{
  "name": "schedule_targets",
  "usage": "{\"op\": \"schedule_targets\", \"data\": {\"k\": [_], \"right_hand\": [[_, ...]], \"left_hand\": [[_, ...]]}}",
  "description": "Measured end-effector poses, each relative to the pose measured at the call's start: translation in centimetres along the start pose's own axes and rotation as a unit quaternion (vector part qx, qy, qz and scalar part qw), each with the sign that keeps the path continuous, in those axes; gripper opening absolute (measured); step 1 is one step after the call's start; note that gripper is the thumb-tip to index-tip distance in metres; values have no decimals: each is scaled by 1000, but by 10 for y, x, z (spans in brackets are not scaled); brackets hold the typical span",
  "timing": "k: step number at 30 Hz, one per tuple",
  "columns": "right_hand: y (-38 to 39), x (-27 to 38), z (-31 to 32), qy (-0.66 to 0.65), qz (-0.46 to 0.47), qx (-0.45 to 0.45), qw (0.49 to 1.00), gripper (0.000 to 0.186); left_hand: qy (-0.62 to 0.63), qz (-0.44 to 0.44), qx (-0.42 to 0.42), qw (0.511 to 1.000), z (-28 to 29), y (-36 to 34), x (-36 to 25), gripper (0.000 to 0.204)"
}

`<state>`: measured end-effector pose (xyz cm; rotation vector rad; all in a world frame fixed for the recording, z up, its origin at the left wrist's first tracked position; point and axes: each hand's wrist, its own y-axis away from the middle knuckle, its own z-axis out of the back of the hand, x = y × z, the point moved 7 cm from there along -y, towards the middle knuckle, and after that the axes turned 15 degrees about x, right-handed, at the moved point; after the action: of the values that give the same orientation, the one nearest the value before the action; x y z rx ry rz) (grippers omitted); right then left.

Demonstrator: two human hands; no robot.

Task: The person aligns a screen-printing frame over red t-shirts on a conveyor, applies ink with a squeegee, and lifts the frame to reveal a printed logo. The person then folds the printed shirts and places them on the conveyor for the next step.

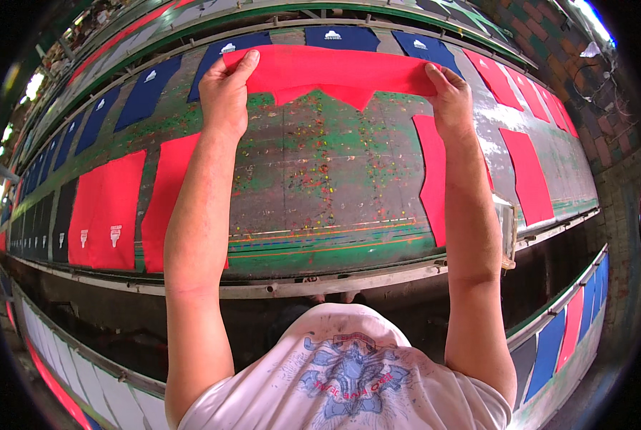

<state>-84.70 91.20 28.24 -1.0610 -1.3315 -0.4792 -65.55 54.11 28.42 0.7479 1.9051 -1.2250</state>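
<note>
Indoors, red cloth (pixel 338 69) above speckled table (pixel 320 175)

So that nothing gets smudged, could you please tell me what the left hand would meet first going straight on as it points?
Beyond the red fabric it holds, the left hand would probably reach the white-printed navy panel first, though its height above that panel is unclear.

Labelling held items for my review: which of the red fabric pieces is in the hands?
The red piece held out between the left hand and right hand; the other red pieces lie spread on tables.
</note>
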Motion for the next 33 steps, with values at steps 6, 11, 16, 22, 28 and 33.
{"op": "schedule_targets", "data": {"k": [6,11,16,22,28,33], "right_hand": [[35,-54,2,-182,-50,-20,982,12],[115,-148,18,33,-142,-21,989,52],[203,-227,24,205,-286,53,934,31],[229,-238,23,304,-288,116,900,23],[224,-231,28,376,-300,176,859,22],[225,-232,38,313,-313,179,879,20]], "left_hand": [[-99,25,-69,992,6,54,23,19],[-120,296,-149,936,39,160,118,31],[-158,443,-144,871,55,266,180,19],[-135,486,-123,855,55,316,188,19],[-246,491,-79,832,61,319,174,20],[-244,448,-136,849,66,318,162,21]]}}
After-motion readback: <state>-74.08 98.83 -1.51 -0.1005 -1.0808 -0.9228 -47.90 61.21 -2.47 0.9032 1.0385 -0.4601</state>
